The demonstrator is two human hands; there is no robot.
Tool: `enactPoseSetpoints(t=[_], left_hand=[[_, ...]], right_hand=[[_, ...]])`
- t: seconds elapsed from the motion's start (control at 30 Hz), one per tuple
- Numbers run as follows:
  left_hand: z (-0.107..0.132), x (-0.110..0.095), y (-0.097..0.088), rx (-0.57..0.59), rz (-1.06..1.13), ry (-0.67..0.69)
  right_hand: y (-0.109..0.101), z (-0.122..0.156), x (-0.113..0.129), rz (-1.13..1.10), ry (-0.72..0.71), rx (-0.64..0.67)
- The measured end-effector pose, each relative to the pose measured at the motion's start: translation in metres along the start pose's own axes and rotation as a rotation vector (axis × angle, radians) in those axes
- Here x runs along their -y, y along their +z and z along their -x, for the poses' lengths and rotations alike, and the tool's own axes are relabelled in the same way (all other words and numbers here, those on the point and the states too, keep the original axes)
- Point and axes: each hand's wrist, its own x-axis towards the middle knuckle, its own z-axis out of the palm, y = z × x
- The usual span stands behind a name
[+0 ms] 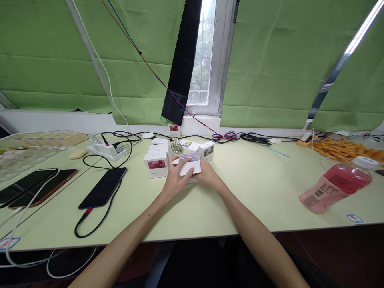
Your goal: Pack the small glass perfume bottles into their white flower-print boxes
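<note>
Both my hands meet over a small white box with a lilac top (190, 165) near the middle of the pale green table (255, 192). My left hand (175, 180) grips its left side with fingers curled over the top. My right hand (207, 174) holds its right side, fingers mostly hidden behind the box. Just behind stand several small white boxes: one with a red picture (156, 165), one with a dark picture (207, 151), and a small glass bottle (176, 147).
A black phone on a cable (103, 187) lies to the left, with two more phones (36, 186) at the far left. A white power strip (106, 150) sits behind. A pink bottle (336, 187) lies at the right; orange snacks (345, 149) are behind it.
</note>
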Motion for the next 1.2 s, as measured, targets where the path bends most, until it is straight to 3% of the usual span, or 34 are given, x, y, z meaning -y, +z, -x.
enactPoseSetpoints(t=[0.57,1.2], left_hand=[[0.002,0.003,0.004,-0.12,-0.059,0.07],[0.0,0.01,0.005,-0.097,0.072,-0.004]], right_hand=[[-0.004,-0.001,0.01,0.093,-0.009,-0.042],[-0.005,0.0,0.02,-0.031,-0.145,-0.159]])
